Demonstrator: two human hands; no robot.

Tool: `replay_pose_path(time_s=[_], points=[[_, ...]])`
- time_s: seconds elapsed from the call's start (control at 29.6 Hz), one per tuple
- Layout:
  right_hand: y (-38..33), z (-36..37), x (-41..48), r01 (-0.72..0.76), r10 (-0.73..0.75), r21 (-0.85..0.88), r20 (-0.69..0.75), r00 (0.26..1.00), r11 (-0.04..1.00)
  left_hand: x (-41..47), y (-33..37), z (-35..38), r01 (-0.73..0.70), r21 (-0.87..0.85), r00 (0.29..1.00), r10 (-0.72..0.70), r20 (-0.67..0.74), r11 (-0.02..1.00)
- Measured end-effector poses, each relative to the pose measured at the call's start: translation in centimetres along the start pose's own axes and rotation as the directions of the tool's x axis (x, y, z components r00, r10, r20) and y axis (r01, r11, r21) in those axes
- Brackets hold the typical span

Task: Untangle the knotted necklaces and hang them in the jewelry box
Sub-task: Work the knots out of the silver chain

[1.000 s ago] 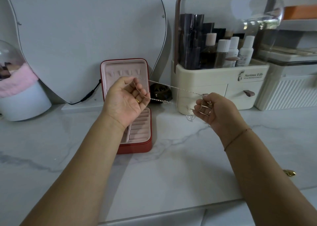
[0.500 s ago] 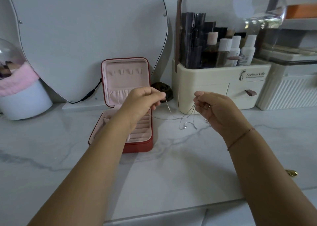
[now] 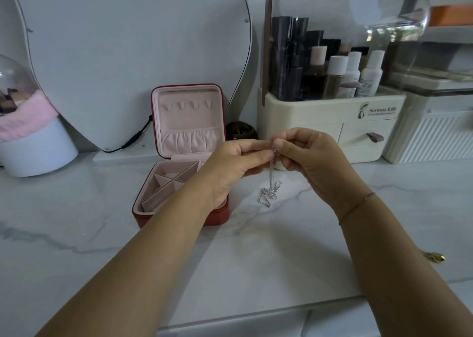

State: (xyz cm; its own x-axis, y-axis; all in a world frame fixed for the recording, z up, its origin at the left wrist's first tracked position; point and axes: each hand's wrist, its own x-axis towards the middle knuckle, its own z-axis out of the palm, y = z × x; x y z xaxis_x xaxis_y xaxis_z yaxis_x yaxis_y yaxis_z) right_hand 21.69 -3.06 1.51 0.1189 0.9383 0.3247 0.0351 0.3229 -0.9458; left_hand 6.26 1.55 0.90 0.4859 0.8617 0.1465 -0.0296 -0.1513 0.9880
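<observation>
A thin silver necklace chain (image 3: 270,183) hangs straight down from my fingertips, its lower end bunched in loops on the marble counter. My left hand (image 3: 230,168) and my right hand (image 3: 309,160) meet fingertip to fingertip, both pinching the top of the chain. A red jewelry box (image 3: 179,216) with pink lining stands open just left of my hands. Its upright lid (image 3: 188,121) shows a row of small hooks and a gathered pocket. My left wrist covers the box's right compartments.
A heart-shaped mirror (image 3: 133,55) leans at the back, with a black cable (image 3: 135,138). A cream cosmetics organiser (image 3: 332,111) with bottles stands behind my hands. A white pot with pink fluff (image 3: 33,142) is far left, a small gold object (image 3: 435,256) right, a dark round item (image 3: 240,130) behind the box.
My hands were apart with the chain stretched between them. They have come together, and the chain now hangs down in a bunch onto the counter.
</observation>
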Motion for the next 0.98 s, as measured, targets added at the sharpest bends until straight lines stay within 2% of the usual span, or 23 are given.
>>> replay_pose_path(time_s=[0.24,0.44,0.61,0.78,0.88,0.98], points=[[0.08,0.21,0.04,0.041,-0.04,-0.044,0.012,0.999,0.998,-0.12,0.12,0.15,0.05,-0.026,0.998,-0.05,-0.025,0.998],[0.08,0.17,0.08,0.075,-0.074,-0.032,0.042,0.996,0.997,-0.04,0.0,0.29,0.067,-0.041,0.997,-0.065,0.045,0.997],[0.44,-0.01,0.24,-0.013,0.008,0.064,0.073,0.997,0.998,0.12,-0.08,0.14,0.059,-0.163,0.998,-0.056,0.022,0.985],[0.46,-0.23,0.15,-0.076,0.059,0.107,0.155,0.986,0.991,0.25,0.12,-0.08,0.048,-0.189,0.999,-0.048,0.004,0.981],[0.5,-0.38,0.18,-0.092,0.082,0.094,0.106,0.991,0.991,0.17,0.07,-0.06,-0.003,-0.103,1.0,0.003,0.0,0.995],[0.59,-0.53,0.26,-0.11,0.103,0.12,0.064,0.993,0.987,0.09,0.43,0.06,0.015,-0.162,1.0,-0.014,0.004,0.987]])
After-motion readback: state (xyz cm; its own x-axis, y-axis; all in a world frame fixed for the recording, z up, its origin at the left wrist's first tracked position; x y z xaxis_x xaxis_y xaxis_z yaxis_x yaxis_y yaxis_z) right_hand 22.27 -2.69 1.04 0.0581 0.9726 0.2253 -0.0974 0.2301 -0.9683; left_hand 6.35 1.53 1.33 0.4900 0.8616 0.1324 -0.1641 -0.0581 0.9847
